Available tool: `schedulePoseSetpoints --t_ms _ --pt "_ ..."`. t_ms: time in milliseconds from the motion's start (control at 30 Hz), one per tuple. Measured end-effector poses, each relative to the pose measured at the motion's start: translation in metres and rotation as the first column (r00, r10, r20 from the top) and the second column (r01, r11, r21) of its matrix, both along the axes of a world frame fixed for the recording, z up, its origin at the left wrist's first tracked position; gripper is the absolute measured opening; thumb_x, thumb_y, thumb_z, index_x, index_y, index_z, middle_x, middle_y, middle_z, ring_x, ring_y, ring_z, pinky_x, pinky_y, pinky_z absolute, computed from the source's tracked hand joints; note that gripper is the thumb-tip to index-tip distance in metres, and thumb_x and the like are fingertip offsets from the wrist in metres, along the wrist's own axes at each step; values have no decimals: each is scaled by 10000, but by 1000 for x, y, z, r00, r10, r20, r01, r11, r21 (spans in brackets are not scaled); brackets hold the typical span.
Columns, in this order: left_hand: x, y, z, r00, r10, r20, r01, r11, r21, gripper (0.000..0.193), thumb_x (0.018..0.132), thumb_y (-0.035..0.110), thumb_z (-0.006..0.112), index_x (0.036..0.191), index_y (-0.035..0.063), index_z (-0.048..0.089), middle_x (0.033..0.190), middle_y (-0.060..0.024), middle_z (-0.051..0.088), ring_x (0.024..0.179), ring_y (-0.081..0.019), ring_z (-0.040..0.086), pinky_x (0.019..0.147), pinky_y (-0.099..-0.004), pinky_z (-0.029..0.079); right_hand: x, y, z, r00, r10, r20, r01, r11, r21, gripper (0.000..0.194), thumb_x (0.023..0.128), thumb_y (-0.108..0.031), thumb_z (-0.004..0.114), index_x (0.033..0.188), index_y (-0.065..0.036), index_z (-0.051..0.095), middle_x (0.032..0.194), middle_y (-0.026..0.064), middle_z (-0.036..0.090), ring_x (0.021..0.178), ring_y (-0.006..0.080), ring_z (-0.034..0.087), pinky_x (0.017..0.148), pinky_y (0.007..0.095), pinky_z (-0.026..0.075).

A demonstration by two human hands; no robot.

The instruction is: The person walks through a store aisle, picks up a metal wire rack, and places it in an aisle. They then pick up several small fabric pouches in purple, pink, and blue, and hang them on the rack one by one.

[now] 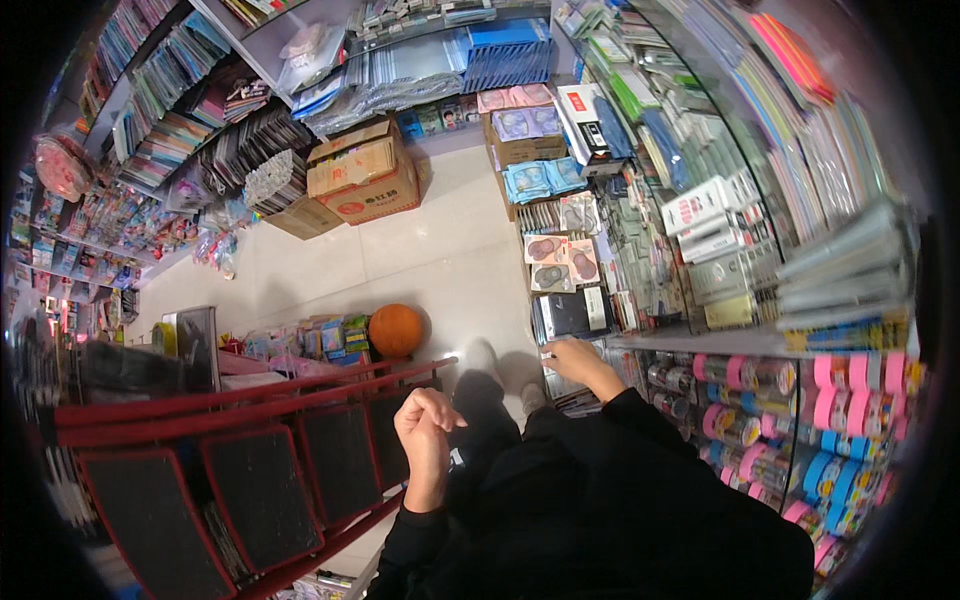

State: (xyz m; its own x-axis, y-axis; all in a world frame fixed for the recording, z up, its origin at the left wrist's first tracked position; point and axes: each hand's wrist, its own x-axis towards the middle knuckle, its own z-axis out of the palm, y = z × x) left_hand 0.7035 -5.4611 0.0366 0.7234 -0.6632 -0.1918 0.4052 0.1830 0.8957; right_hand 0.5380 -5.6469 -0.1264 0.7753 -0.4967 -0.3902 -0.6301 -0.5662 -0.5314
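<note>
My left hand [426, 442] is raised in front of my body with its fingers curled and nothing visible in it, right of a red metal stepladder [247, 405] with black treads. At the lower end of the right-hand row of goods is my right hand [581, 364], its fingers bent near a stack of flat packages; whether it touches or holds one I cannot tell. Just above it lies a dark boxed item with a white label [570, 313]. Beyond that are boxes with pictured round items [551, 249] and light-blue packets [544, 180].
An orange basketball [396, 330] rests on the floor beside the ladder. Opened cardboard boxes [364, 180] stand by the left shelves. Glass shelves with boxes and folders line the right, above pink- and blue-lidded jars [765, 375]. Blue folders [508, 56] fill a far shelf.
</note>
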Motion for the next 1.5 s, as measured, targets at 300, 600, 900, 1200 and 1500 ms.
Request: schedulePoseSetpoints --t_ms 300,600,900,1200,1500 --pt "179 -161 -75 981 -161 -112 166 985 38 257 855 -92 368 656 67 407 598 -22 397 517 -101 396 504 -248 457 86 -147 -98 810 -583 -70 553 716 427 344 893 -273 542 884 55 645 727 137 658 627 177 638 573 310 497" --pt "308 -291 -165 955 -166 -247 230 939 257 244 844 -104 380 706 89 440 595 -19 418 499 -109 427 497 -251 451 145 -294 -234 527 -833 -168 809 432 399 313 906 -298 559 791 -9 587 625 49 540 525 125 483 484 300 382" --pt "289 -325 -276 910 -117 -399 332 782 528 200 834 -95 426 739 77 462 637 -21 448 535 -101 441 533 -260 470 190 -414 -396 -50 -919 -391 702 -311 641 359 840 -351 668 979 -31 581 852 46 557 674 146 562 675 281 525" --pt "271 -338 -341 889 31 -456 331 645 689 200 810 -112 402 743 59 481 644 -23 474 569 -103 480 564 -251 476 215 -501 -516 -316 -825 -468 458 -565 686 195 805 -216 727 814 -70 597 680 3 512 541 92 451 460 223 381" --pt "260 -356 -348 865 -51 -499 404 662 632 204 810 -116 399 753 58 488 670 -28 500 572 -103 502 584 -245 472 221 -475 -541 -602 -725 -336 367 -625 690 145 875 -132 612 915 2 576 814 71 615 704 225 610 626 290 575"
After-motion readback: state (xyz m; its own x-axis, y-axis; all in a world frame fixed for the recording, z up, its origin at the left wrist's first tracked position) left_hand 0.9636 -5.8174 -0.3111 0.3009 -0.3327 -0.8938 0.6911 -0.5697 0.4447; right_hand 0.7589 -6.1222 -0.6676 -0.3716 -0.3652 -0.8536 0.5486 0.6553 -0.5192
